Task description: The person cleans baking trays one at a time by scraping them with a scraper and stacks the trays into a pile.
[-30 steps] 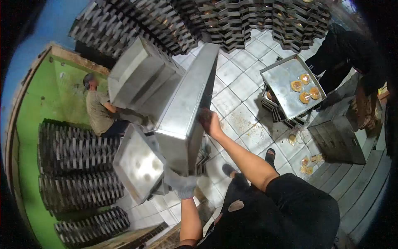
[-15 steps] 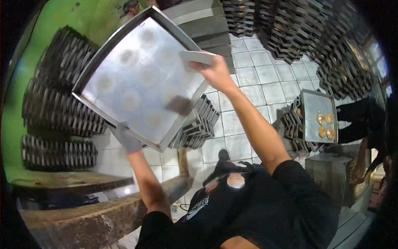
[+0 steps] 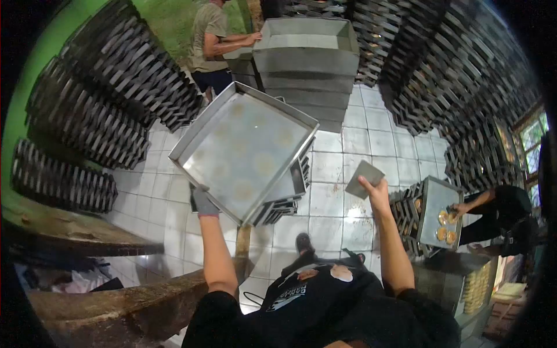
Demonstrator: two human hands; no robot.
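Observation:
My left hand (image 3: 205, 203), in a grey glove, grips the near left edge of a square metal tray (image 3: 241, 145). Round pale marks dot the tray's flat inside, and it lies tilted over a stack of trays (image 3: 278, 210). To the right, my right hand (image 3: 376, 188) is bare and holds a flat grey scraper (image 3: 364, 178) above the tiled floor, apart from the tray.
Beyond the tray rises a stack of deep metal boxes (image 3: 307, 61), with a person (image 3: 209, 43) beside it. At right, another person (image 3: 510, 217) reaches over a tray with round pastries (image 3: 430, 214). Tray stacks (image 3: 75, 104) line the walls; a wooden beam (image 3: 127, 307) lies near left.
The large tray has come down from a raised position onto the stack. My right hand has moved away from it to the right with the scraper. The view has turned.

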